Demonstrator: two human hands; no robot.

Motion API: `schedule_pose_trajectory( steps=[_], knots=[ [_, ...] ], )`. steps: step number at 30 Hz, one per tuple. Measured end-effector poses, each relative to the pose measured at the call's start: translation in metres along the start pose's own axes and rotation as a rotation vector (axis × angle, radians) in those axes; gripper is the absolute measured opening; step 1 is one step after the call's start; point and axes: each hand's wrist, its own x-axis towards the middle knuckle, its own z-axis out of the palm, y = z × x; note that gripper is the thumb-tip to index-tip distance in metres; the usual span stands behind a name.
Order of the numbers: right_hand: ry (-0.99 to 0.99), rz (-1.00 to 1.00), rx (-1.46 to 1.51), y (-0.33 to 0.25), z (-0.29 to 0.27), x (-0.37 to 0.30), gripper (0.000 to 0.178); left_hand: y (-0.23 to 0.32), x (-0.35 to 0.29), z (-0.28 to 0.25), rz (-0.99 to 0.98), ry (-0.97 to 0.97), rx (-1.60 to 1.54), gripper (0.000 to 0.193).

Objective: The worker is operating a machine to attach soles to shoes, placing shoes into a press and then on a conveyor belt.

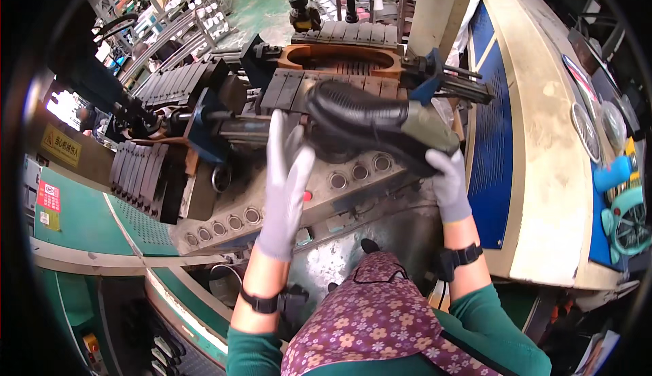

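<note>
A black shoe (367,121) with an olive-green heel end is held up in front of the machine, its toe pointing left. My right hand (450,184), in a light grey-white glove, grips it at the heel end. Another dark shape lies just under the shoe; I cannot tell if it is part of it. My left hand (285,182), gloved the same way, is raised beside the toe, with fingers spread and nothing in them. Whether its fingertips touch the toe is unclear.
Behind the shoe stands a press machine with an orange-brown frame (305,51) and metal slats (285,91). A second slatted unit (139,172) is at left. Round buttons (337,180) line the sloping panel. A cream and blue cabinet (492,132) stands at right, with a teal fan (628,220).
</note>
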Motion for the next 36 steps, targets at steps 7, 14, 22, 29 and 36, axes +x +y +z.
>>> schedule_pose_trajectory(
  steps=[7,14,22,29,36],
  knots=[
    [0.024,-0.03,-0.197,0.034,-0.026,0.205,0.049,-0.04,-0.099,-0.037,-0.615,-0.216,-0.132,0.048],
    [-0.027,0.081,-0.26,0.126,0.003,0.319,0.053,-0.152,-0.343,-0.058,-1.131,0.309,-0.128,0.046],
    [-0.084,0.142,-0.273,0.191,0.01,0.384,0.052,-0.181,-0.489,-0.026,-1.57,0.682,-0.154,0.042],
    [-0.14,0.215,-0.258,0.216,0.015,0.39,0.067,-0.187,-0.477,-0.025,-1.595,0.693,-0.143,0.041],
    [-0.45,0.251,-1.084,0.213,-0.014,0.439,0.087,-0.204,-0.45,-0.03,-1.544,0.638,-0.137,0.04]
  ],
)
